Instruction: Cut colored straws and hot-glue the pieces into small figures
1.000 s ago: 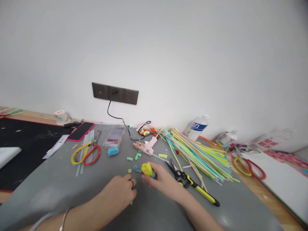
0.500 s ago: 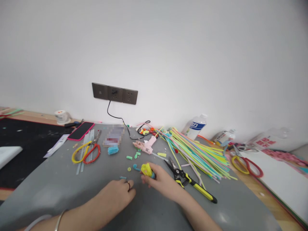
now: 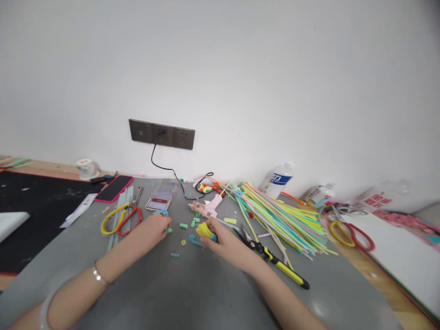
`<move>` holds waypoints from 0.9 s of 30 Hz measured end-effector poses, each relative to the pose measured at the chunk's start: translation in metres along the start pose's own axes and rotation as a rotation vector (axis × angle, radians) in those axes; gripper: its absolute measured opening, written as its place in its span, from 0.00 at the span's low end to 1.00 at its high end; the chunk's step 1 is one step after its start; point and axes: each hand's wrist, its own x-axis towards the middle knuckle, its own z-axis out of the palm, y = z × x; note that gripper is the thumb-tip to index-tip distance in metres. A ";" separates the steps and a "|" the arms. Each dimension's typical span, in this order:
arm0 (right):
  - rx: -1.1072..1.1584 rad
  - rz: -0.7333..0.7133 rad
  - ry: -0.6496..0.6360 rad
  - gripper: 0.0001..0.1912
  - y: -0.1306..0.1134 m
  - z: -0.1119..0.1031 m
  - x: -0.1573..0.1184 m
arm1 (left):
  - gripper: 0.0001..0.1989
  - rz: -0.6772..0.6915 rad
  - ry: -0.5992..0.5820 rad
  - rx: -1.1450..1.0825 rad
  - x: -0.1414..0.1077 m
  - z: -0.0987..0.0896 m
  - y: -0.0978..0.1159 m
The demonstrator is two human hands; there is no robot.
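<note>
My right hand (image 3: 225, 245) is closed round a yellow fuzzy piece (image 3: 204, 230) with some blue below it, near the middle of the grey table (image 3: 165, 293). A blue curled piece (image 3: 195, 240) lies just left of those fingers. My left hand (image 3: 157, 228) is closed over the blue bundle (image 3: 161, 212) in front of a phone (image 3: 158, 203), a small green bit (image 3: 168, 230) at its fingertips; what the fingers grip is unclear. Between the hands lie a green piece (image 3: 183, 225), a yellow-green ring (image 3: 183, 242) and a short blue piece (image 3: 174, 255).
Red-and-yellow-handled pliers (image 3: 129, 219) and a pink-edged phone (image 3: 114, 188) are at left. Behind the hands is a pink glue gun (image 3: 208, 207) with its cord. Black-and-yellow pliers (image 3: 275, 260), many pipe cleaners (image 3: 282, 215), a bottle (image 3: 277, 180) and scissors (image 3: 351, 234) stand or lie at right.
My left hand has moved forward and left from near the short blue piece to the blue bundle. My right hand has shifted slightly forward and left with the yellow piece.
</note>
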 end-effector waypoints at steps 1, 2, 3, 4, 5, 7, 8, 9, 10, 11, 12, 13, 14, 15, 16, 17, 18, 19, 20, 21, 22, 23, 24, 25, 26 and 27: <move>-0.043 -0.012 0.021 0.09 -0.001 0.000 0.003 | 0.07 -0.007 0.011 -0.003 0.001 0.005 0.001; -0.077 -0.026 0.037 0.10 -0.001 0.001 0.006 | 0.07 0.005 0.018 -0.023 0.001 0.009 0.003; -0.099 -0.038 0.048 0.10 -0.001 0.001 0.010 | 0.07 0.012 0.029 -0.054 0.001 0.012 0.005; -0.111 -0.052 0.050 0.10 -0.001 0.002 0.013 | 0.08 0.022 0.038 -0.100 0.000 0.014 0.007; -0.116 -0.071 0.047 0.09 -0.001 0.002 0.018 | 0.11 0.032 0.047 -0.155 0.000 0.015 0.009; -0.121 -0.131 0.059 0.09 -0.001 0.002 0.026 | 0.17 0.040 0.069 -0.260 -0.002 0.015 0.013; -0.122 -0.166 0.071 0.10 -0.001 0.002 0.031 | 0.20 0.042 0.080 -0.301 -0.003 0.013 0.014; -0.122 -0.199 0.084 0.11 -0.001 0.002 0.035 | 0.21 0.039 0.091 -0.333 -0.004 0.011 0.015; -0.121 -0.222 0.092 0.12 -0.002 0.001 0.039 | 0.22 0.031 0.107 -0.357 -0.005 0.009 0.016; -0.119 -0.232 0.094 0.14 -0.003 0.001 0.043 | 0.21 0.022 0.123 -0.381 -0.006 0.006 0.016; -0.116 -0.231 0.088 0.15 -0.005 0.002 0.046 | 0.22 0.003 0.144 -0.411 -0.007 0.002 0.017; -0.114 -0.221 0.080 0.17 -0.007 0.003 0.049 | 0.23 -0.007 0.173 -0.448 -0.008 -0.001 0.017; -0.115 -0.205 0.076 0.18 -0.009 0.005 0.052 | 0.23 0.011 0.189 -0.494 -0.009 -0.004 0.018; -0.119 -0.189 0.076 0.18 -0.012 0.008 0.053 | 0.23 0.041 0.197 -0.537 -0.010 -0.006 0.019; -0.123 -0.182 0.082 0.17 -0.016 0.012 0.055 | 0.21 0.075 0.202 -0.563 -0.010 -0.008 0.019; -0.126 -0.185 0.089 0.16 -0.019 0.015 0.055 | 0.19 0.104 0.207 -0.568 -0.011 -0.009 0.020; -0.125 -0.196 0.093 0.14 -0.022 0.019 0.056 | 0.16 0.119 0.214 -0.551 -0.011 -0.009 0.021; -0.117 -0.210 0.093 0.12 -0.025 0.020 0.055 | 0.13 0.120 0.225 -0.519 -0.012 -0.008 0.021; -0.101 -0.225 0.091 0.11 -0.027 0.020 0.054 | 0.10 0.107 0.239 -0.483 -0.013 -0.007 0.020; -0.085 -0.233 0.090 0.11 -0.027 0.018 0.053 | 0.09 0.085 0.250 -0.451 -0.015 -0.006 0.018; -0.082 -0.230 0.093 0.11 -0.026 0.014 0.051 | 0.09 0.067 0.254 -0.432 -0.018 -0.005 0.015; -0.105 -0.215 0.107 0.11 -0.022 0.007 0.049 | 0.10 0.033 0.255 -0.421 -0.021 -0.003 0.010; -0.169 -0.191 0.132 0.11 -0.017 -0.001 0.048 | 0.11 -0.009 0.244 -0.398 -0.025 -0.001 0.005; -0.277 -0.155 0.172 0.10 -0.009 -0.010 0.046 | 0.12 -0.055 0.236 -0.359 -0.029 0.001 -0.001; -0.435 -0.122 0.217 0.09 0.000 -0.020 0.046 | 0.12 -0.098 0.237 -0.311 -0.033 0.003 -0.007; -0.604 -0.112 0.235 0.10 0.009 -0.029 0.046 | 0.12 -0.121 0.257 -0.269 -0.038 0.005 -0.013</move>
